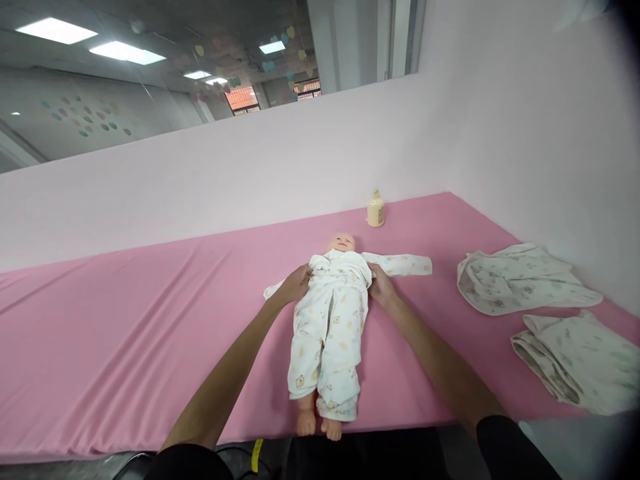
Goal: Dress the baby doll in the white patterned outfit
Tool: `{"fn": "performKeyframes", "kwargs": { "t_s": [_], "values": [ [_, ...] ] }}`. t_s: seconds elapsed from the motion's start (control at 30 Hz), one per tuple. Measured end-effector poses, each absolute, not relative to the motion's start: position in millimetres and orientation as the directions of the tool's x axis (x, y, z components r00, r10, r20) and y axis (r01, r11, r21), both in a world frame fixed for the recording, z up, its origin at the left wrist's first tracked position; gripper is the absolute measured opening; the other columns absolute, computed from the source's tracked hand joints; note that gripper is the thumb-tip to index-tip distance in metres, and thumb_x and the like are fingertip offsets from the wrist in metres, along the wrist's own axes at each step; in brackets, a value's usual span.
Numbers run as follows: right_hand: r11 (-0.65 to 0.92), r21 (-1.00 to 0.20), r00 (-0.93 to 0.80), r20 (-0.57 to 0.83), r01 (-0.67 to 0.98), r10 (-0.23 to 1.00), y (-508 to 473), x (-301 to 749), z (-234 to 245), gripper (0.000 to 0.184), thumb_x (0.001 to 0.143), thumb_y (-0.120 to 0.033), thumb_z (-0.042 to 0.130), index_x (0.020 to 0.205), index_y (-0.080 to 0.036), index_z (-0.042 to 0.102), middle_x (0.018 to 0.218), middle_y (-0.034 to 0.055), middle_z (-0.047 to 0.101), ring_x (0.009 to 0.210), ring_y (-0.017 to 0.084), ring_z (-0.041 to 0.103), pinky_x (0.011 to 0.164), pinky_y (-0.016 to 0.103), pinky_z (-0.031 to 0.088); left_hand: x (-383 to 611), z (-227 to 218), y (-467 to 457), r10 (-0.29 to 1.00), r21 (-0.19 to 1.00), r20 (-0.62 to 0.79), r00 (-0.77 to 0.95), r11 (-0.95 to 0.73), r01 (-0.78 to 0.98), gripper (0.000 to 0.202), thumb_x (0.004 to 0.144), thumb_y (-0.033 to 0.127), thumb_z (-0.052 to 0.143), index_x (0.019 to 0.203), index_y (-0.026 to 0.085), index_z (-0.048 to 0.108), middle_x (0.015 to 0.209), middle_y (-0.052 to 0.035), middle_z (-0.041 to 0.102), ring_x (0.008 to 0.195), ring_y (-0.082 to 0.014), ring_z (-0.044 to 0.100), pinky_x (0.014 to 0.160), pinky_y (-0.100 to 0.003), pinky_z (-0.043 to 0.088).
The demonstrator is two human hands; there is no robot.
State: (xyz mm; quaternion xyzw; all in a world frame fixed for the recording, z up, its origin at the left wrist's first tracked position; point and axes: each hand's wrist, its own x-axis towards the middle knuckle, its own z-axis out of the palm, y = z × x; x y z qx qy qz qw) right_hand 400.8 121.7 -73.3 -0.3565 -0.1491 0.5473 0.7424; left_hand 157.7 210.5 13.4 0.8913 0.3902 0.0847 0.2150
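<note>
A baby doll (343, 241) lies on its back with its bare feet towards me. It wears white printed pants (337, 320), pulled high up its torso, and a white top whose right-hand sleeve (405, 264) stretches out flat. My left hand (299, 283) is closed on the pants' upper edge at the doll's left-of-picture side. Opposite it, my right hand (381, 285) pinches the same edge beside the sleeve. Fingertips of both hands are partly hidden by the cloth. The other sleeve (273, 291) shows behind my left wrist.
A pink sheet (150, 333) covers the table, wrinkled at the left. Near the wall stands a cream-coloured pump bottle (375, 210). Two white printed cloths lie at the right, one loosely bunched (525, 279) and one folded (583, 360). A mirror or window rises above the white wall.
</note>
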Motion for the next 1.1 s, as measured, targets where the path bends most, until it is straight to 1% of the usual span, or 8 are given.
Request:
{"fn": "performKeyframes", "kwargs": {
  "t_s": [0.13, 0.27, 0.33, 0.4, 0.5, 0.7, 0.9, 1.1],
  "values": [
    [0.159, -0.694, 0.365, -0.159, -0.702, 0.918, 122, 401, -74, 0.017, 0.071, -0.035, 0.068, 0.084, -0.024, 0.07, 0.083, -0.0028, 0.072, 0.085, 0.02, 0.064, 0.071, 0.029, 0.05, 156, 25, 210, 0.716, 0.387, -0.075, 0.694, -0.621, 0.682, 0.016, 0.091, 0.026, 0.032, 0.09, 0.021, 0.047, 0.092, -0.0041, 0.061, 0.09, -0.0217, 0.056, 0.096, -0.043, 0.04],
    [0.181, -0.692, 0.374, -0.137, -0.699, 0.917, 122, 401, -72, 0.016, 0.071, -0.036, 0.07, 0.081, -0.024, 0.07, 0.082, -0.0025, 0.072, 0.083, 0.019, 0.063, 0.071, 0.028, 0.049, 151, 26, 213, 0.725, 0.445, -0.068, 0.686, -0.593, 0.671, 0.022, 0.093, 0.038, 0.038, 0.1, 0.022, 0.052, 0.115, -0.0065, 0.062, 0.102, -0.0235, 0.057, 0.098, -0.042, 0.04],
    [0.19, -0.688, 0.381, -0.136, -0.7, 0.914, 121, 400, -71, 0.019, 0.071, -0.037, 0.07, 0.085, -0.024, 0.07, 0.085, -0.0027, 0.073, 0.084, 0.019, 0.064, 0.072, 0.029, 0.05, 147, 21, 217, 0.756, 0.519, -0.041, 0.653, -0.543, 0.661, 0.037, 0.09, 0.049, 0.047, 0.116, 0.023, 0.05, 0.132, -0.01, 0.055, 0.114, -0.0247, 0.056, 0.099, -0.039, 0.042],
    [0.192, -0.685, 0.387, -0.14, -0.703, 0.911, 121, 400, -71, 0.021, 0.071, -0.038, 0.071, 0.088, -0.025, 0.07, 0.087, -0.0033, 0.073, 0.085, 0.02, 0.064, 0.073, 0.03, 0.05, 143, 16, 221, 0.789, 0.582, -0.044, 0.612, -0.477, 0.658, 0.067, 0.084, 0.057, 0.056, 0.137, 0.022, 0.036, 0.142, -0.0153, 0.047, 0.125, -0.0258, 0.051, 0.099, -0.036, 0.043],
    [0.194, -0.687, 0.387, -0.136, -0.7, 0.912, 119, 399, -70, 0.021, 0.073, -0.039, 0.071, 0.088, -0.025, 0.069, 0.088, -0.0035, 0.072, 0.086, 0.02, 0.064, 0.073, 0.03, 0.05, 140, 13, 223, 0.793, 0.574, -0.101, 0.6, -0.446, 0.687, 0.089, 0.082, 0.062, 0.057, 0.153, 0.025, 0.016, 0.147, -0.0173, 0.044, 0.13, -0.0286, 0.049, 0.102, -0.039, 0.041],
    [0.199, -0.713, 0.377, -0.099, -0.672, 0.921, 117, 397, -67, 0.021, 0.073, -0.042, 0.071, 0.081, -0.023, 0.067, 0.08, -0.0033, 0.069, 0.079, 0.018, 0.061, 0.073, 0.029, 0.048, 148, 8, 215, 0.806, 0.387, -0.081, 0.586, -0.516, 0.764, 0.074, 0.089, 0.071, 0.036, 0.152, 0.034, 0.028, 0.137, -0.014, 0.051, 0.135, -0.0342, 0.039, 0.108, -0.058, 0.027],
    [0.195, -0.737, 0.381, -0.092, -0.648, 0.92, 117, 398, -66, 0.03, 0.068, -0.048, 0.075, 0.082, -0.023, 0.065, 0.083, -0.0027, 0.069, 0.079, 0.018, 0.06, 0.074, 0.03, 0.05, 163, -5, 207, 0.828, 0.358, 0.038, 0.56, -0.534, 0.766, 0.058, 0.093, 0.067, 0.028, 0.142, 0.041, 0.044, 0.139, -0.0079, 0.044, 0.123, -0.0276, 0.05, 0.109, -0.055, 0.028],
    [0.178, -0.787, 0.412, -0.106, -0.591, 0.905, 121, 401, -62, 0.029, 0.069, -0.048, 0.074, 0.081, -0.023, 0.066, 0.083, -0.0009, 0.07, 0.08, 0.02, 0.061, 0.075, 0.032, 0.051, 169, -9, 196, 0.841, 0.458, 0.213, 0.497, -0.535, 0.71, 0.045, 0.098, 0.055, 0.034, 0.124, 0.027, 0.058, 0.133, -0.009, 0.051, 0.116, -0.0236, 0.054, 0.106, -0.048, 0.034]
  ]
}}
